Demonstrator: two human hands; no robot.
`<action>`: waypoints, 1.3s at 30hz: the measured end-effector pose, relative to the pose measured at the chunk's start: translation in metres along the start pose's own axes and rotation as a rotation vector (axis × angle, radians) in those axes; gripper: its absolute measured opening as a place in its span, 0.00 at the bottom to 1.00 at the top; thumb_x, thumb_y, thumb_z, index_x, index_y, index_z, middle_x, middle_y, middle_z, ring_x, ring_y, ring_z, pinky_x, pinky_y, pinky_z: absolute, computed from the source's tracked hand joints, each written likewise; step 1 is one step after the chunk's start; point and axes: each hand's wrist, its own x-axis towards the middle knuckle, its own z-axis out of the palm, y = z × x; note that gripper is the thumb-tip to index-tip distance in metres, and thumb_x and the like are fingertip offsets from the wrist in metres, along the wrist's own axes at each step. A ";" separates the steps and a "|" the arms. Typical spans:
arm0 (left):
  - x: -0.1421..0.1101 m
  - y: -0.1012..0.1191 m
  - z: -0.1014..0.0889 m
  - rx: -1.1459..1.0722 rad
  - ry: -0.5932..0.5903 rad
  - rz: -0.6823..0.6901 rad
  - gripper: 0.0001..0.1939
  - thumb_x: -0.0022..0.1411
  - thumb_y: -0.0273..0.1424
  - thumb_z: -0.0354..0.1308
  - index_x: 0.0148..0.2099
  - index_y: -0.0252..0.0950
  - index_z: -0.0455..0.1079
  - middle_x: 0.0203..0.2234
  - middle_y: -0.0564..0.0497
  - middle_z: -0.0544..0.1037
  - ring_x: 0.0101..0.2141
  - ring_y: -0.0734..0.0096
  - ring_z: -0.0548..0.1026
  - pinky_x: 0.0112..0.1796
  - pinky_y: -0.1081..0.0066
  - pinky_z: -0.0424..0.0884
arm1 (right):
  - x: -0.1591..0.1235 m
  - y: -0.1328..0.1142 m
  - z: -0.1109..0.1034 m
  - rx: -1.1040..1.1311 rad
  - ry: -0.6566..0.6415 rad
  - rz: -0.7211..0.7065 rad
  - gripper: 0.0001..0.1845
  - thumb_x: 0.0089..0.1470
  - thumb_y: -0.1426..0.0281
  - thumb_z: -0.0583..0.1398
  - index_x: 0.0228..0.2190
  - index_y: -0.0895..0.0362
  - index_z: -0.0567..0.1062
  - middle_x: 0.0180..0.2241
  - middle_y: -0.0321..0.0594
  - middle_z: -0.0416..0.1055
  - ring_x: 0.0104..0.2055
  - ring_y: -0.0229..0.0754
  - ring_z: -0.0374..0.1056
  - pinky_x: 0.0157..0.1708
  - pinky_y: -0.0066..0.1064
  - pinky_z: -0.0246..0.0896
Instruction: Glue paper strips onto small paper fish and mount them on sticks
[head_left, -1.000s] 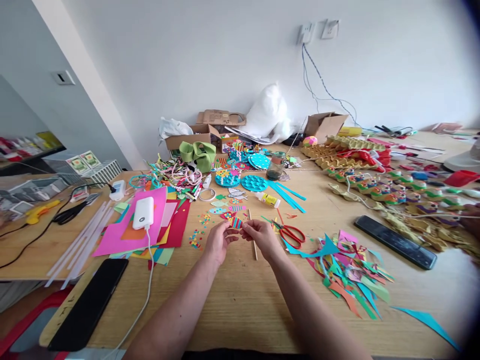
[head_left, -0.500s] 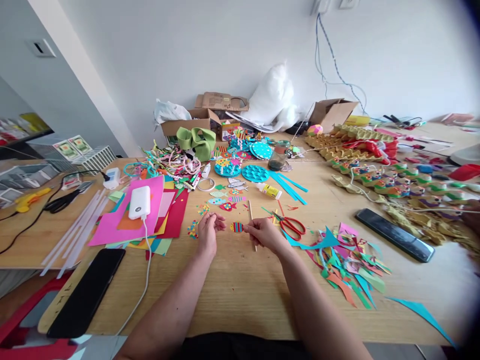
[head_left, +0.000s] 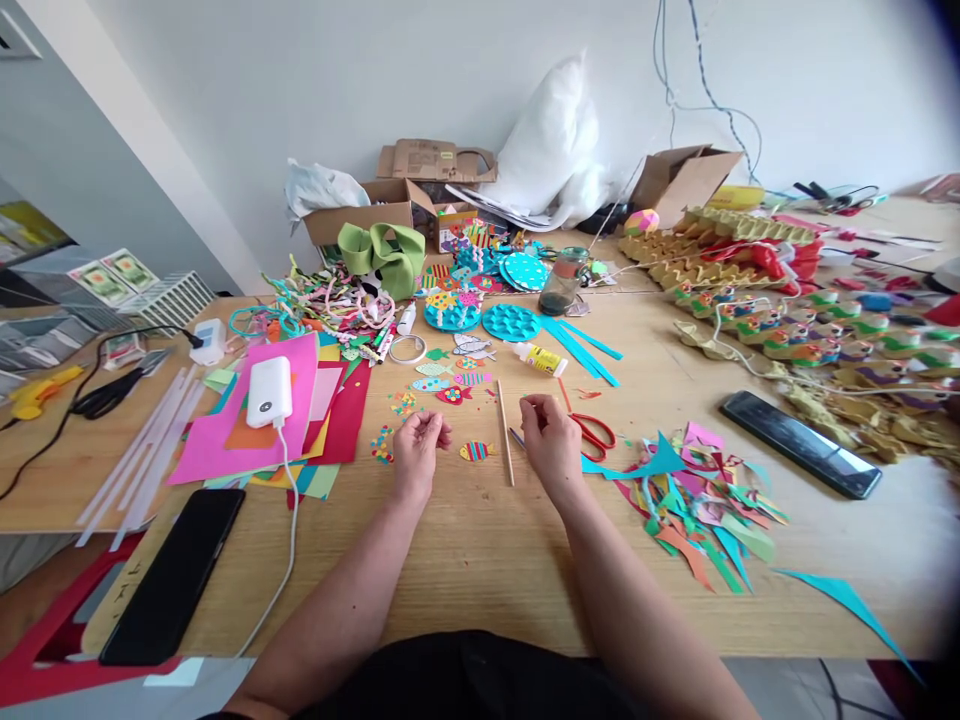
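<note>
A small striped paper fish lies flat on the wooden table between my two hands. My left hand rests just left of it, fingertips pinched together on something too small to make out. My right hand is to the right of a thin wooden stick, its thumb and fingers also pinched, and I cannot see anything in them. Red-handled scissors lie right behind my right hand. More paper fish lie a little farther back.
Coloured paper sheets with a white power bank sit to the left, and a black phone near the front edge. Paper offcuts are heaped on the right, beside a dark phone. A glue bottle, teal discs and boxes stand behind.
The striped fish, held between both hands a second ago, now lies on the table. My right hand let go of it and moved right, past the stick. The view has tilted down.
</note>
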 end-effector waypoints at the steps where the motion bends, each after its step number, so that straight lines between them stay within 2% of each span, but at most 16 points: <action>1: 0.000 0.000 0.000 -0.004 -0.008 -0.003 0.13 0.46 0.38 0.64 0.29 0.34 0.69 0.20 0.53 0.73 0.19 0.77 0.69 0.22 0.76 0.66 | -0.001 0.000 0.001 0.019 0.018 -0.009 0.14 0.58 0.62 0.49 0.33 0.57 0.70 0.23 0.36 0.69 0.25 0.38 0.65 0.29 0.26 0.56; 5: 0.000 0.002 -0.001 -0.042 -0.025 -0.019 0.13 0.47 0.39 0.64 0.29 0.34 0.69 0.20 0.53 0.73 0.19 0.77 0.69 0.23 0.76 0.66 | -0.004 0.001 0.004 0.073 0.063 -0.006 0.13 0.59 0.63 0.49 0.33 0.56 0.69 0.25 0.37 0.70 0.26 0.37 0.65 0.29 0.26 0.57; 10: 0.000 0.003 -0.001 -0.086 -0.056 -0.043 0.13 0.48 0.39 0.64 0.29 0.33 0.71 0.20 0.52 0.74 0.19 0.76 0.69 0.23 0.75 0.66 | -0.006 0.003 0.005 0.116 0.111 0.010 0.14 0.58 0.61 0.50 0.33 0.57 0.69 0.24 0.35 0.68 0.24 0.36 0.64 0.28 0.26 0.59; 19: -0.004 0.008 -0.001 -0.001 -0.130 -0.029 0.09 0.43 0.33 0.67 0.26 0.33 0.73 0.19 0.50 0.77 0.19 0.77 0.69 0.24 0.75 0.65 | -0.007 0.002 0.005 0.202 0.165 0.002 0.13 0.57 0.61 0.52 0.32 0.57 0.70 0.22 0.34 0.66 0.23 0.35 0.64 0.26 0.26 0.59; 27: -0.004 0.006 -0.003 0.000 -0.171 -0.038 0.09 0.45 0.34 0.66 0.26 0.33 0.73 0.19 0.49 0.77 0.19 0.76 0.70 0.24 0.75 0.66 | -0.006 0.001 0.005 0.266 0.214 0.032 0.13 0.57 0.60 0.53 0.31 0.57 0.69 0.23 0.34 0.67 0.23 0.35 0.65 0.25 0.25 0.60; 32: -0.002 0.005 -0.004 -0.047 -0.172 -0.042 0.12 0.48 0.38 0.63 0.24 0.34 0.68 0.16 0.53 0.71 0.18 0.76 0.68 0.22 0.75 0.65 | -0.005 0.004 0.006 0.275 0.160 0.034 0.13 0.56 0.61 0.54 0.32 0.57 0.70 0.22 0.34 0.66 0.24 0.35 0.65 0.25 0.26 0.60; 39: -0.001 -0.004 -0.006 0.033 -0.258 0.064 0.15 0.57 0.41 0.55 0.25 0.35 0.63 0.18 0.56 0.68 0.20 0.76 0.69 0.24 0.75 0.66 | -0.001 0.009 0.007 0.209 0.029 -0.041 0.11 0.56 0.63 0.54 0.30 0.57 0.71 0.24 0.36 0.70 0.25 0.37 0.66 0.28 0.28 0.60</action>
